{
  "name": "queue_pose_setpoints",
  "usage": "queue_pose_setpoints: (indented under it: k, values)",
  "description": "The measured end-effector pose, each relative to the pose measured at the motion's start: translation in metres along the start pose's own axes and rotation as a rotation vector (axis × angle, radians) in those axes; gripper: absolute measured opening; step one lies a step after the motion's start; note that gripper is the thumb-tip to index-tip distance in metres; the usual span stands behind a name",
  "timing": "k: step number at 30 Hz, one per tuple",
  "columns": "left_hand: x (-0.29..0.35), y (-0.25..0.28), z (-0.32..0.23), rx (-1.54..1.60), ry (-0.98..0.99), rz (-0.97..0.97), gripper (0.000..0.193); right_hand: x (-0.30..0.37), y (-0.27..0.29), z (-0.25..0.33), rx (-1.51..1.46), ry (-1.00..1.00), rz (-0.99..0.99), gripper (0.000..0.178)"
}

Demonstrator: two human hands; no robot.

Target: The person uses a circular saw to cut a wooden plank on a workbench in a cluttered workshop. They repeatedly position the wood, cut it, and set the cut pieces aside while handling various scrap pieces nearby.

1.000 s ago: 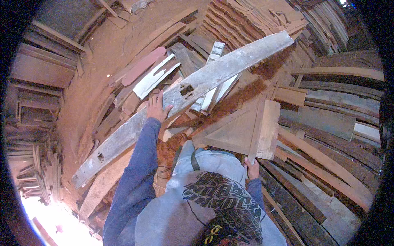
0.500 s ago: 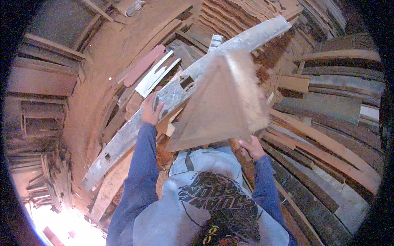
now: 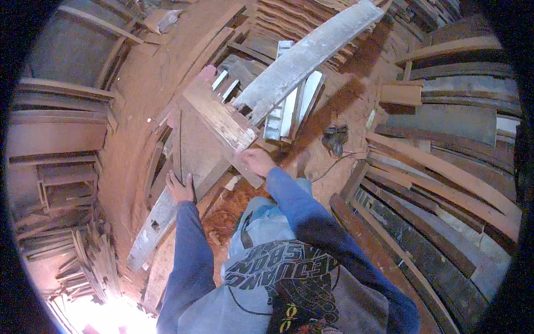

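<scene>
- A flat wooden panel (image 3: 200,142), brown and worn, with a pale framed edge, is held tilted above the sawdust-covered floor (image 3: 334,111).
- Its lower edge is gripped by the left hand (image 3: 181,188), fingers curled onto the board.
- Its right edge is clasped by the right hand (image 3: 257,161), closed around the frame strip.
- A long grey plank (image 3: 306,58) lies just behind the panel.
- Stacked boards (image 3: 445,167) are seen to the right.

No packages, labels, signs, screens
</scene>
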State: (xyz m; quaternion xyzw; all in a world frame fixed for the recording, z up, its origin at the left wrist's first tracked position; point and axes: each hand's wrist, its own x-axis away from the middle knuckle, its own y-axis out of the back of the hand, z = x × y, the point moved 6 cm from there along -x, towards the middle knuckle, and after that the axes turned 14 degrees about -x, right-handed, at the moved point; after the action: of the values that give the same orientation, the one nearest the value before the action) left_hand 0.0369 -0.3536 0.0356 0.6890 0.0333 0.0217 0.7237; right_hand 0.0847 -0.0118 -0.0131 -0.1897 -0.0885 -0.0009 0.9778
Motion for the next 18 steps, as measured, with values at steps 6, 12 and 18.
queue_pose_setpoints:
  k: [6, 12, 18]
  values:
    - [-0.039, -0.011, -0.007, -0.211, 0.063, 0.085, 0.078, -0.016, 0.126, 0.027, -0.011, 0.025, -0.573, 0.050]
    - [-0.048, -0.009, -0.017, -0.160, 0.293, 0.239, 0.071, -0.064, 0.134, 0.058, -0.438, -0.126, -0.591, 0.050]
    - [-0.050, 0.007, -0.032, -0.139, 0.269, 0.031, 0.071, -0.077, 0.147, 0.057, -0.586, -0.152, -0.584, 0.027]
